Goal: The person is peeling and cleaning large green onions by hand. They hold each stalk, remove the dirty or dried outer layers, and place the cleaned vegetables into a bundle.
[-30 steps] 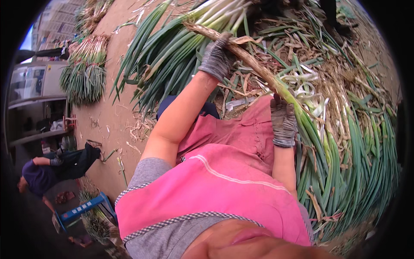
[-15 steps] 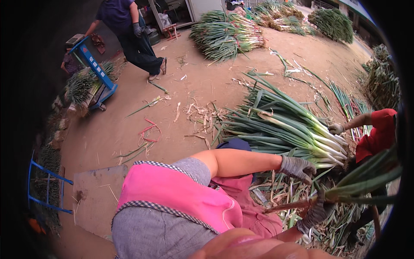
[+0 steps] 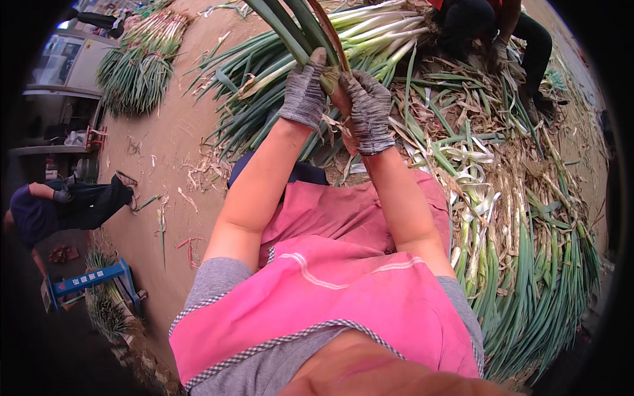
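In front of me, both my hands, in grey striped knit gloves, are closed on a large green onion (image 3: 279,30). My left hand (image 3: 304,92) grips it around the base of the green leaves. My right hand (image 3: 370,112) is just beside it, on the stalk, where a reddish-brown dry outer layer (image 3: 342,102) shows between the hands. Much of the stalk is hidden by the gloves. Behind the hands lies a heap of green onions with white stalks (image 3: 383,28), leaves toward the left.
Unpeeled green onions (image 3: 528,284) lie thickly on my right, by scattered dry peelings (image 3: 456,105). A co-worker in dark trousers (image 3: 465,30) bends at the far right. Bundled onions (image 3: 142,63) stand far left; another person (image 3: 39,204) holds a blue platform scale (image 3: 92,280).
My view has turned toward the right. My left hand, earlier apart with fingers loosely curled, now grips the green onion beside my right hand. The onion is now upright before me.
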`<state>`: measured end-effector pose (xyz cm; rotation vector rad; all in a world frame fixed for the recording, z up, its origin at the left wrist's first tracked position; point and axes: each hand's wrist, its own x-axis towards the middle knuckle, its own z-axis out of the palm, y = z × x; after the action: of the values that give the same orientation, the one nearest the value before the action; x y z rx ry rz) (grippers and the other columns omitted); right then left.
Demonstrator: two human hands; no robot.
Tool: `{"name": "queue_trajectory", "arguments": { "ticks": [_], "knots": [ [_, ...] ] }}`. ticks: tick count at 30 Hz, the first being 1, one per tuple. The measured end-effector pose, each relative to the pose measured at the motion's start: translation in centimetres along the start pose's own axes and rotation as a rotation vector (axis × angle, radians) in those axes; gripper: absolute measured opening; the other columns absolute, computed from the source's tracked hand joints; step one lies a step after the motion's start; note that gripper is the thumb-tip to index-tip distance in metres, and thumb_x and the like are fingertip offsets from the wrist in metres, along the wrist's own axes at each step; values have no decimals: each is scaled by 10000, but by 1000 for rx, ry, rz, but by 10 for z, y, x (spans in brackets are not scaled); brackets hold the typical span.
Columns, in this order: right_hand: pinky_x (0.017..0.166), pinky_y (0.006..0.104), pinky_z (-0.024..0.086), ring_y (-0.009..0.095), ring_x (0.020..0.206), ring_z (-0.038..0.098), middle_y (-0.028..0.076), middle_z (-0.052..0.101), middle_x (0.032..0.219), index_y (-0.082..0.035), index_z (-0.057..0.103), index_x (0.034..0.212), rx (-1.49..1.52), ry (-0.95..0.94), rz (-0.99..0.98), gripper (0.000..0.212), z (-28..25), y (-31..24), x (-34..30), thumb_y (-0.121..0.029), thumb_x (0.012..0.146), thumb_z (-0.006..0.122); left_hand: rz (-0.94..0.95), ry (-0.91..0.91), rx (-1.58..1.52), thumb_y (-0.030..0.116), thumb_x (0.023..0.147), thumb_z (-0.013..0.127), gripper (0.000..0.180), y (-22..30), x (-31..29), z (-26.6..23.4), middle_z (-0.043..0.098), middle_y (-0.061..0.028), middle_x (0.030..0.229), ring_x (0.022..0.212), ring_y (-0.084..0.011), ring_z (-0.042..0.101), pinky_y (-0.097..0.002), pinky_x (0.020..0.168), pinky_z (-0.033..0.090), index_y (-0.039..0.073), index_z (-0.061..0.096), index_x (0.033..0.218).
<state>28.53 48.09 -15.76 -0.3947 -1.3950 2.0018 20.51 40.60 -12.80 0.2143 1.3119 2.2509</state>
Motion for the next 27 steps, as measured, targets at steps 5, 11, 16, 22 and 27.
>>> {"name": "queue_trajectory", "arguments": {
  "ticks": [5, 11, 16, 22, 27],
  "knots": [
    [549, 221, 421, 93, 574, 489, 19, 559, 670, 6, 589, 811, 238, 253, 225, 146, -25, 31, -15, -137, 830, 565, 11, -35, 54, 435, 878, 399, 485, -6, 11, -2, 584, -168, 828, 757, -287, 579, -405, 749, 488, -37, 508, 908],
    [656, 349, 454, 281, 735, 588, 141, 599, 777, 1, 529, 983, -709, 38, 82, 523, -107, 53, -58, -484, 787, 560, -85, 166, -196, 543, 849, 378, 603, -1, 37, 2, 532, -158, 827, 780, -302, 529, -460, 795, 459, -45, 448, 965],
    [631, 391, 459, 300, 720, 604, 155, 602, 743, -26, 530, 1004, -728, -181, -55, 525, -102, 53, -73, -494, 768, 553, -166, -183, -313, 529, 726, 593, 642, 6, 29, -1, 520, -203, 1014, 864, -315, 515, -472, 835, 435, 3, 471, 1073],
    [606, 338, 472, 255, 655, 596, 113, 607, 748, -35, 589, 953, -977, -18, -280, 376, -88, 55, -53, -354, 757, 607, -165, -282, -209, 327, 699, 714, 455, 5, 46, -10, 563, -65, 940, 885, -222, 540, -394, 834, 462, 85, 519, 1031],
    [680, 291, 457, 201, 700, 580, 109, 613, 840, 5, 598, 946, -35, 3, -96, 369, -63, 16, 22, -295, 742, 664, -186, -239, -87, 307, 704, 711, 418, -16, 24, 16, 575, -48, 884, 867, -203, 541, -374, 852, 444, 51, 536, 984]
  ]
}}
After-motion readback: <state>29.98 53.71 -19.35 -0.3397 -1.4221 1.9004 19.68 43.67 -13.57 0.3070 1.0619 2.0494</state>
